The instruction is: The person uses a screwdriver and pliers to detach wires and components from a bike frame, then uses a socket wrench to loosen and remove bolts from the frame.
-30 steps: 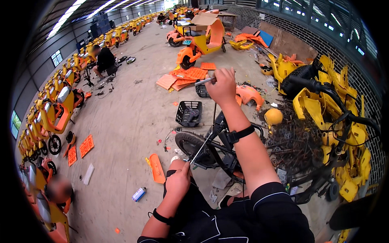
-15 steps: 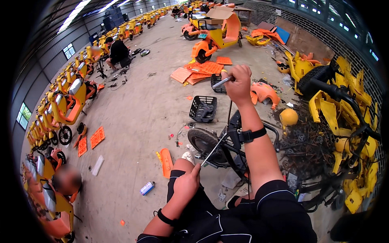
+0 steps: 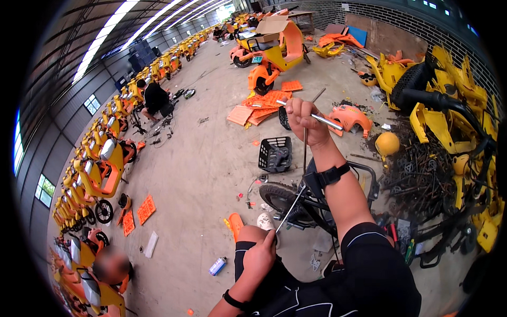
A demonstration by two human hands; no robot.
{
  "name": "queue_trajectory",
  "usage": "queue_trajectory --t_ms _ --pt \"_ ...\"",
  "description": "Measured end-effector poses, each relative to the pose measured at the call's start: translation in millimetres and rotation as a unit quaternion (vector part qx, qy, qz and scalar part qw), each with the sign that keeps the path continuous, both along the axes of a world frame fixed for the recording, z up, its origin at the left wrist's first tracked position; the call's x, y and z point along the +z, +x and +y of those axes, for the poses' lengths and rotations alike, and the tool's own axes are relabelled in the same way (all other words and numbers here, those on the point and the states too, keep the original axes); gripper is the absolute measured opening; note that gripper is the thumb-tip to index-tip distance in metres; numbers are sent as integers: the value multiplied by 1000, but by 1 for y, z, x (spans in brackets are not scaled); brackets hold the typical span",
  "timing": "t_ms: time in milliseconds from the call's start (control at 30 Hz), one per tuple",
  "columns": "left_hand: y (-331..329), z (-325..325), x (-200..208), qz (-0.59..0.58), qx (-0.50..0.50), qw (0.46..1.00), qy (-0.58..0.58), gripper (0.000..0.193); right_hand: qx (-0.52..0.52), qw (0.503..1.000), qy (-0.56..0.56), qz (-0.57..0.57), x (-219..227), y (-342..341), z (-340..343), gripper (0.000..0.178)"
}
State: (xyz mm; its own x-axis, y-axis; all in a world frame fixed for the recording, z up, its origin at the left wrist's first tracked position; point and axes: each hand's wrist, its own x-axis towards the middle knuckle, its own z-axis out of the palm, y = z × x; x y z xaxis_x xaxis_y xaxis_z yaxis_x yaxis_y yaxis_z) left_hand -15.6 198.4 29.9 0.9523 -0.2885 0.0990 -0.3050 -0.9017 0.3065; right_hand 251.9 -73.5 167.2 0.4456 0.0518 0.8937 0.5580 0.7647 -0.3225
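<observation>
Metal bar (image 3: pixel 328 122) swung right over! Moments ago it rose toward the right; now it slopes down that way, its end poking out past the right hand (image 3: pixel 309 122), whose fingers are curled tight around it. A dark rod (image 3: pixel 304 153) crosses the bar at that same hand, tip showing above the knuckles, the rest dropping below toward the black frame (image 3: pixel 320 218).

Down to the left hand (image 3: pixel 261 257), and it's clenched on a slim silver rod (image 3: pixel 290 210), same as before, slanting up from the fist to the frame between the two hands. What its far end meets, I can't tell from here.

Above the left hand sits the wheel (image 3: pixel 268 196), and higher again, below and left of the right hand, the black basket (image 3: pixel 275 154). Orange panels (image 3: pixel 261 108) lie beyond, left of the right hand; on its other side there's an orange shell (image 3: pixel 351 117), then lower and farther right a heap of dark metal parts (image 3: pixel 422 177). Left of the left hand, a can (image 3: pixel 217 266) lies on the floor (image 3: pixel 185 253).
</observation>
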Motion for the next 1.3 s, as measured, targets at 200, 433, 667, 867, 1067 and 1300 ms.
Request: queue_trajectory --t_ms 200,433,667,867,1067,1300 --pt "1 -5 0 9 -6 1000 -17 40 -167 969 -150 101 8 -36 -14 8" --pt "-1 5 -16 -36 -16 999 -33 37 -243 859 -434 123 57 -79 -33 30" --pt "3 13 -27 -90 -35 995 -24 37 -318 671 -665 82 92 -56 -48 48" --pt "9 10 -43 -122 -48 990 -55 35 -432 361 -826 16 120 -38 -32 65" --pt "2 15 -37 -108 -11 993 -34 33 -557 285 -779 -45 102 -54 47 22" --pt "5 10 -37 -116 -36 991 -55 37 -857 222 -463 -43 17 -46 50 16"
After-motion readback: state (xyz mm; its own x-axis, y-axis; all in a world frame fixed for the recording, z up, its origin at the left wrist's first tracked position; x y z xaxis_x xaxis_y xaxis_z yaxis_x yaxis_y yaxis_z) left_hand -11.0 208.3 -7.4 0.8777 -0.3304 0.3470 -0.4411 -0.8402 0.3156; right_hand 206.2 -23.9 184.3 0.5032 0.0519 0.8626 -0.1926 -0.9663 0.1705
